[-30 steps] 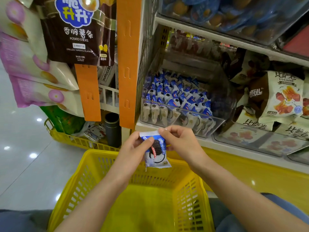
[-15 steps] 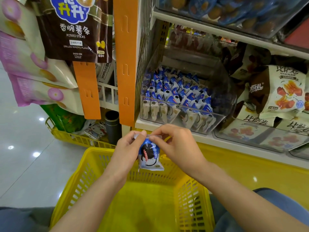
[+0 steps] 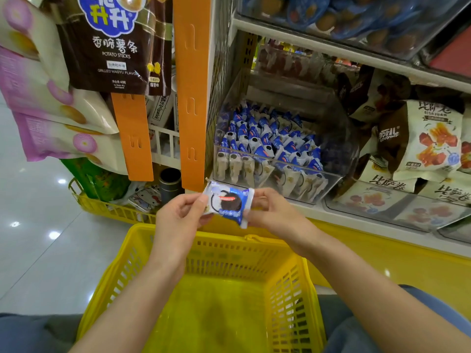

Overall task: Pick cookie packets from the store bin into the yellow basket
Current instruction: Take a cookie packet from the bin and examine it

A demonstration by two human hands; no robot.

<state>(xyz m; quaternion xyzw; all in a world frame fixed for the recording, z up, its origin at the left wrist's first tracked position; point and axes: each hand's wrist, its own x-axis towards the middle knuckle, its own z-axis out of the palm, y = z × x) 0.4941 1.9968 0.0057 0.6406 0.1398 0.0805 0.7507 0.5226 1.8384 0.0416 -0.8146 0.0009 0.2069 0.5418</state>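
A blue-and-white cookie packet (image 3: 228, 203) with a dark sandwich cookie printed on it lies sideways between both hands, above the far rim of the yellow basket (image 3: 142, 253). My left hand (image 3: 179, 216) pinches its left end and my right hand (image 3: 271, 212) pinches its right end. Just behind, a clear store bin (image 3: 339, 164) on the shelf holds several matching packets (image 3: 265, 143). Nothing shows on the basket's floor.
An orange hanging strip (image 3: 191, 98) and snack bags (image 3: 112, 44) hang at the left. Bags of other snacks (image 3: 428, 138) fill the shelf to the right. A second yellow basket (image 3: 102, 205) with goods sits on the floor at left, beside a dark cylinder (image 3: 169, 184).
The packet has been turned from hanging upright to lying sideways, and both hands have moved apart to its two ends. The view has shifted slightly.
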